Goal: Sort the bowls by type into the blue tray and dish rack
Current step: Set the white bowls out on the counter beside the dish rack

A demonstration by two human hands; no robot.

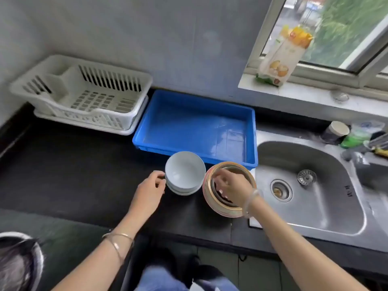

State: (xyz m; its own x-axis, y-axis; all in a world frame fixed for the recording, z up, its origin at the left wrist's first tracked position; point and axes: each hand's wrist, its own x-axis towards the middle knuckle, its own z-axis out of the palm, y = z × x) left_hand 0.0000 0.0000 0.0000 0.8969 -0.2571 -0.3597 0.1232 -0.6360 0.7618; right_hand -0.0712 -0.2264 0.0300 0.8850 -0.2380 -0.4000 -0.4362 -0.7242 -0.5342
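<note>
Sitting on the dark counter (pixel 73 175) just on the near side of the blue tray (pixel 195 127) are two stacks of bowls, side by side and almost touching. The white bowls (pixel 184 172) are nested on the left. The brown bowls (pixel 227 206), which have gold rims, stand on the right at the edge of the sink (pixel 327 206).

The left hand (pixel 150 186) has its fingers curled against the left side of the white stack and pinches it at a rim. The right hand (pixel 231 186) lies across the mouth of the top brown bowl with its fingers dipped inside. It is blurred, and I cannot tell whether it grips the bowl.

The tray lies at the far side against the wall, and its shiny blue floor shows only reflections. The white dish rack (pixel 81 95) stands to its left in the far left corner, its slotted floor and walls in plain view.

A round strainer (pixel 306 177) rests in the sink basin. A cup (pixel 337 131) stands on the sink's far rim, and a printed packet (pixel 281 57) leans on the window sill (pixel 315 99).
</note>
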